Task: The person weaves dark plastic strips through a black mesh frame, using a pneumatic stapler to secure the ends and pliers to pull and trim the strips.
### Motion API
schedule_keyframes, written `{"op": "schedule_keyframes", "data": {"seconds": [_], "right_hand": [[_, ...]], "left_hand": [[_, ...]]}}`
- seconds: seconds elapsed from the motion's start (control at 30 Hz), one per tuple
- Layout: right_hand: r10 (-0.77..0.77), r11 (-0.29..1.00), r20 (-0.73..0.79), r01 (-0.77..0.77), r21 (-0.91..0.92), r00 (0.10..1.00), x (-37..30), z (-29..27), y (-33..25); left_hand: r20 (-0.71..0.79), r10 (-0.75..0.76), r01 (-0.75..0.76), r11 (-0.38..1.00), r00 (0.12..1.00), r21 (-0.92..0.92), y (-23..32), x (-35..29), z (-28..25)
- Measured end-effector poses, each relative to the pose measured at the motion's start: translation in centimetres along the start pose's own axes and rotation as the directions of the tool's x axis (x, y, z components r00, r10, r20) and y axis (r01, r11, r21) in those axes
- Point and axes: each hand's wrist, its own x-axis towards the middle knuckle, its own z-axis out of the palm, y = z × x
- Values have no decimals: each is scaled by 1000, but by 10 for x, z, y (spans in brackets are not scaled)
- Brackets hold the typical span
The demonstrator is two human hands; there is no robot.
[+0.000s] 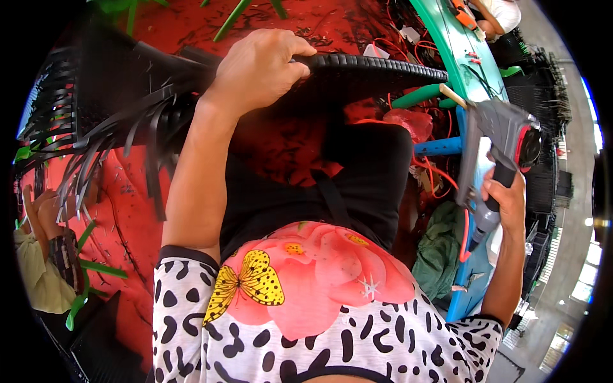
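My left hand is closed on the wrapped edge of a black woven panel, which stretches across in front of my lap. Loose flat black strips hang from the panel's left part, beside my left forearm. To the right, my right hand is wrapped round the handle of a grey and black air staple gun. The gun is raised over the blue and green bench, apart from the panel. An orange air hose shows below its handle. The panel's underside is mostly dark.
The narrow bench runs along my right, with an orange tool at its far end. A green cloth lies beside my lap. Black scraps litter the red floor covering. Other people sit at far left and upper right.
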Motion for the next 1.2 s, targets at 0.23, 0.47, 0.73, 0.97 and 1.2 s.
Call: {"op": "schedule_keyframes", "data": {"seconds": [0.23, 0.47, 0.73, 0.97, 1.2], "right_hand": [[-82, 975, 336, 6, 220, 938, 1, 88, -83], [-81, 961, 414, -39, 273, 906, 1, 118, -98], [-55, 972, 441, -52, 228, 896, 0, 122, -104], [-41, 979, 428, -50, 200, 903, -4, 124, -110], [-45, 993, 467, -12, 119, 883, -2, 123, -117]], "left_hand": [[108, 37, -34, 999, 994, -22, -2, 1, -2], [79, 15, -15, 1000, 997, -2, -1, 3, 6], [-22, 35, -35, 999, 999, -15, 0, 0, 9], [14, 38, -39, 999, 999, 24, 5, -1, 9], [-39, 73, -72, 997, 997, 19, 2, -2, 13]]}}
